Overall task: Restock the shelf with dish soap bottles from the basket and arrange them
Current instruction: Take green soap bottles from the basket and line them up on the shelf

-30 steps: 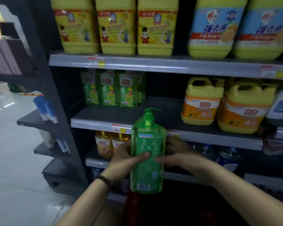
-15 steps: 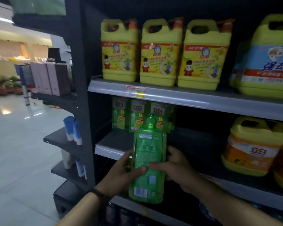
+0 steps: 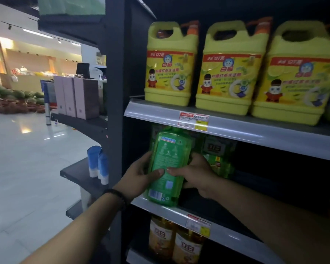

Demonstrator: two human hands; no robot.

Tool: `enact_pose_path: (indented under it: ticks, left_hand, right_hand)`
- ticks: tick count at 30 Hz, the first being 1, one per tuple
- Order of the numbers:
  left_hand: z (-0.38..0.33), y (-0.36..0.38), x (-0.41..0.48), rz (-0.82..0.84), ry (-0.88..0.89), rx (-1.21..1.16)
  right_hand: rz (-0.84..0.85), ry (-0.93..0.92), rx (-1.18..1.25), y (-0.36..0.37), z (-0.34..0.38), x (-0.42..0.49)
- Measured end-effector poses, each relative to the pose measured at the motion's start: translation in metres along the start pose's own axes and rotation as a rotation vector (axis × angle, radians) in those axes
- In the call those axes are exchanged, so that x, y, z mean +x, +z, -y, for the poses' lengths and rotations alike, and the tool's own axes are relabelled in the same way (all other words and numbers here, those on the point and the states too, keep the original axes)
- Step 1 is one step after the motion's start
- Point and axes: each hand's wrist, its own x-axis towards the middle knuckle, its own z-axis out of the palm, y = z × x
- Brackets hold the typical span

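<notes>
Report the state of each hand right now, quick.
Left hand: grips the green dish soap bottle from its left side.
Right hand: grips the same bottle from its right side.

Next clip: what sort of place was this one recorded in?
Most likely a supermarket aisle. Yellow detergent jugs stand on a metal shelf with a price tag on its edge, watermelons are piled on the floor beyond, and the left hand and right hand hold a green dish soap bottle.
</notes>
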Motion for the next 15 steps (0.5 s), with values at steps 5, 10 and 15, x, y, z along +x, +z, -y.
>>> enact_pose_path:
  ticks: [5, 10, 15]
  left_hand:
    - [0.032, -0.028, 0.019, -0.088, 0.029, 0.104]
    - [0.047, -0.014, 0.011, -0.319, 0.036, 0.419]
    - [0.062, 0.007, 0.000, -0.401, 0.069, 0.516]
  right_hand:
    - [-0.076, -0.134, 0.032, 0.036, -0.025, 0.041]
    - [-0.121, -0.235, -0.042, 0.056, -0.034, 0.063]
    - [-0.228, -0.227, -0.113, 0.069, -0.035, 0.077]
